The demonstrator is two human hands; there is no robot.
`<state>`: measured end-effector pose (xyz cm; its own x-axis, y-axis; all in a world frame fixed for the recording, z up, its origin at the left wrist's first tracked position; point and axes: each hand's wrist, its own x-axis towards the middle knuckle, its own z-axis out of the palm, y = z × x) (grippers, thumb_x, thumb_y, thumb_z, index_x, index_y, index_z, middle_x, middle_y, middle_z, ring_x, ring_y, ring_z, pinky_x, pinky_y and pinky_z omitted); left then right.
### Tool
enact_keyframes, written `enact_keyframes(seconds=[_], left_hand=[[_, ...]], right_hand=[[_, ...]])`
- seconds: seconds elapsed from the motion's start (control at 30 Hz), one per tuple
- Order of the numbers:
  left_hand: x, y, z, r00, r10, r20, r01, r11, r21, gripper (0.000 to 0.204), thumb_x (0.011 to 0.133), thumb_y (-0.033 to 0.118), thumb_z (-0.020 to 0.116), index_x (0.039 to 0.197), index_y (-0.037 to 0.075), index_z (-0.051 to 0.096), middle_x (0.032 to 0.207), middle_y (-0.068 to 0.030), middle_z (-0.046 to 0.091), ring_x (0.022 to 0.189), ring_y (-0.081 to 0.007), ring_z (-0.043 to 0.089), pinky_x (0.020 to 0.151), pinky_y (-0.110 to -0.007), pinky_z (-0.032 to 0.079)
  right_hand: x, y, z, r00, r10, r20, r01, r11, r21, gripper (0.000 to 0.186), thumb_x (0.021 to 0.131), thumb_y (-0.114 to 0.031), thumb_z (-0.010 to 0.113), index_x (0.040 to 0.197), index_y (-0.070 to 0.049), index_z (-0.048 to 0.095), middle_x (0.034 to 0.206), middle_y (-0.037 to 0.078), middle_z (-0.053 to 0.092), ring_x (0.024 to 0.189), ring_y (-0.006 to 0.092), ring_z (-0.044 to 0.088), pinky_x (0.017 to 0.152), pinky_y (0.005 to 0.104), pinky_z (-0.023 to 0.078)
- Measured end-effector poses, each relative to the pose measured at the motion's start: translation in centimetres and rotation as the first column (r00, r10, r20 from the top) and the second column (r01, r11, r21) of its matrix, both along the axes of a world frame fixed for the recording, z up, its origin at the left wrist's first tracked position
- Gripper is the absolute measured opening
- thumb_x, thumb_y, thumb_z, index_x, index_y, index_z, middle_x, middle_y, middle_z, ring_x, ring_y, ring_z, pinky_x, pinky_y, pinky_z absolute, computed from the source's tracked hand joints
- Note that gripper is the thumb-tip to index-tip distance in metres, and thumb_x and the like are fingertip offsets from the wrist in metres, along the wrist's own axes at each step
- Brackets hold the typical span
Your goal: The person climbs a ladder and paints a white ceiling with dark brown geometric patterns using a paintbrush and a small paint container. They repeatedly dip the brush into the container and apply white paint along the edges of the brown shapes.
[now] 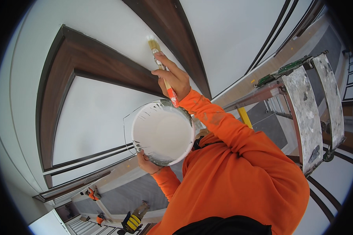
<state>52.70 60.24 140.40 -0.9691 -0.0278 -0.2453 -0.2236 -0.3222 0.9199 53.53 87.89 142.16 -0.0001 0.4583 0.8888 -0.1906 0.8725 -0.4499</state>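
My right hand (174, 78) is closed round the handle of a paintbrush (167, 87), whose end is red. The pale bristles touch the white wall (117, 23) beside a dark brown wood trim strip (176, 31), where a wet white patch shows. Below it, my left hand (147, 162) grips the rim and side of a paint bucket (164, 131). White paint fills part of the bucket, and drips streak its inner wall. A thin wire handle (125, 129) hangs out at its left.
A paint-spattered scaffold or ladder platform (308, 117) stands at my right, with a yellow bar (245, 117) near it. Far below, a person in a yellow vest (133, 222) and another in orange (92, 194) are on the grey floor (133, 196). A second brown trim (106, 58) frames the wall.
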Motion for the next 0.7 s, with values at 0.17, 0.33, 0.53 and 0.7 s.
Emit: enact_keyframes(seconds=[0.17, 0.33, 0.53, 0.7], left_hand=[[0.1, -0.1, -0.4, 1.000, -0.016, 0.010, 0.016, 1.000, 0.016, 0.036, 0.086, 0.017, 0.056, 0.063, 0.016, 0.028, 0.066, 0.0007, 0.042, 0.064, -0.0147, 0.051, 0.063, -0.031, 0.048], [0.5, 0.4, 0.0, 0.999, -0.024, 0.026, 0.024, 1.000, 0.019, 0.036, 0.086, 0.017, 0.056, 0.063, 0.016, 0.029, 0.065, 0.0015, 0.041, 0.062, -0.0138, 0.049, 0.062, -0.030, 0.047], [0.6, 0.0, -0.3, 0.998, -0.059, 0.035, 0.060, 0.998, -0.011, 0.037, 0.085, 0.016, 0.058, 0.063, 0.017, 0.027, 0.065, 0.0019, 0.042, 0.065, -0.0146, 0.050, 0.064, -0.030, 0.047], [0.6, -0.1, -0.6, 1.000, -0.004, 0.013, 0.004, 1.000, -0.019, 0.037, 0.086, 0.017, 0.057, 0.064, 0.017, 0.027, 0.067, 0.0014, 0.041, 0.065, -0.0137, 0.050, 0.065, -0.030, 0.048]], right_hand=[[0.2, -0.1, -0.3, 1.000, 0.006, 0.012, -0.006, 1.000, -0.011, 0.028, 0.068, 0.015, 0.067, 0.089, -0.004, 0.064, 0.132, 0.019, 0.061, 0.120, 0.0341, 0.063, 0.087, 0.0351, 0.061], [0.3, -0.1, -0.9, 1.000, -0.002, 0.025, 0.002, 1.000, -0.013, 0.028, 0.068, 0.015, 0.068, 0.089, -0.004, 0.065, 0.132, 0.018, 0.061, 0.120, 0.0333, 0.063, 0.087, 0.0347, 0.061], [0.4, 0.0, -1.5, 0.999, -0.001, 0.049, 0.002, 1.000, -0.015, 0.028, 0.068, 0.014, 0.068, 0.089, -0.004, 0.065, 0.132, 0.017, 0.061, 0.121, 0.0320, 0.062, 0.088, 0.0353, 0.061], [0.7, -0.1, -2.1, 0.999, 0.016, 0.042, -0.014, 0.999, -0.044, 0.027, 0.068, 0.014, 0.068, 0.088, -0.003, 0.065, 0.130, 0.017, 0.062, 0.120, 0.0320, 0.063, 0.090, 0.0354, 0.060]])
